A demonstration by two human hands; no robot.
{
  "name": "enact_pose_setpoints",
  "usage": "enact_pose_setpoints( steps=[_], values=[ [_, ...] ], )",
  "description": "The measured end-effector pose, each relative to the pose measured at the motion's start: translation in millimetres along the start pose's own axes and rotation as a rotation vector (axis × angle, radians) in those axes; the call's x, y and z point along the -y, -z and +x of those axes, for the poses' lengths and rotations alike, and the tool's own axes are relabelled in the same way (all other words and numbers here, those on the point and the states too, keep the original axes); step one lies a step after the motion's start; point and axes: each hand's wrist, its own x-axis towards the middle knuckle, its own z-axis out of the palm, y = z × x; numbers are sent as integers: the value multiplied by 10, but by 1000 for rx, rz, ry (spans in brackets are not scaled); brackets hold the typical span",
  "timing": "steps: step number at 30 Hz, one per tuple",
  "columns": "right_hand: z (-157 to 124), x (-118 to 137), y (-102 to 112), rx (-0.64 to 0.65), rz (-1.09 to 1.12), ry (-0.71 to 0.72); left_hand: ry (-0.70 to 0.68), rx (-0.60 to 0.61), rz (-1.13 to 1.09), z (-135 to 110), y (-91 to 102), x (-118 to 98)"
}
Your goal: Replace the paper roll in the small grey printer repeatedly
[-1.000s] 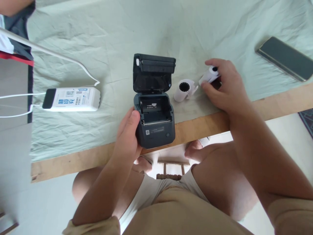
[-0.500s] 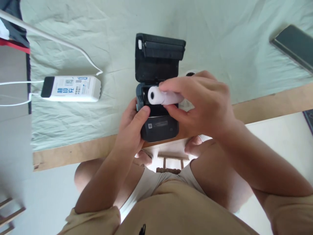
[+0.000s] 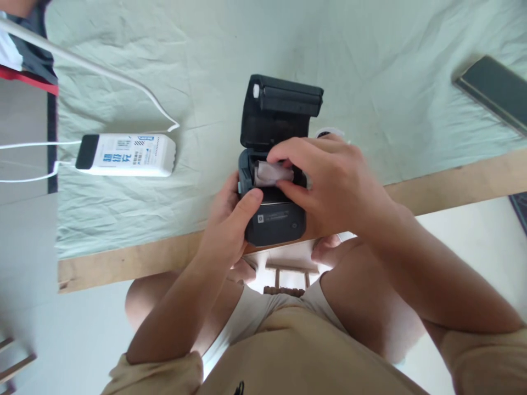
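Note:
A small black printer stands at the table's near edge with its lid raised. My left hand grips the printer's left side, thumb on its top edge. My right hand pinches a white paper roll that lies down in the printer's open bay. Just behind my right hand, a second white roll shows only as a sliver on the cloth.
A pale green cloth covers the table; bare wood shows along the near edge. A white power bank with white cables lies at the left. A dark phone lies at the far right. My knees are below the table edge.
My right hand picked a paper roll off the cloth, carried it left over the printer and lowered it into the open bay. My left hand stayed on the printer.

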Motion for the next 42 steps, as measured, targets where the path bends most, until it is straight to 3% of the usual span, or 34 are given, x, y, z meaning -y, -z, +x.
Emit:
enact_pose_setpoints(
  steps=[2, 10, 14, 18, 23, 26, 30, 38, 42],
  values=[
    [9, -1, -12, 3, -8, -15, 7, 4, -5, 2, -2, -7],
    [-45, 124, 77, -277, 26, 125, 3, -54, -33, -1, -19, -27],
    [-142, 185, -51, -285, 116, 206, -32, -10, -39, -15, 2, -31],
    [-203, 173, -156, -305, 232, 157, 11, 21, 52, -22, 49, -27],
    [-167, 85, -26, -447, 288, 29, 70, -7, 165, -35, 79, -24],
    [-140, 8, 22, -382, 308, -76, 69, 16, 184, -33, 93, -20],
    [-132, -79, -10, -359, 344, -112, 74, 34, 191, -25, 106, -21],
    [-161, -65, 94, -166, 210, 31, 81, 13, 147, -35, 83, -13],
    [-215, -50, 142, -141, 97, 116, 63, 37, 119, -30, 97, 9]
  ],
)
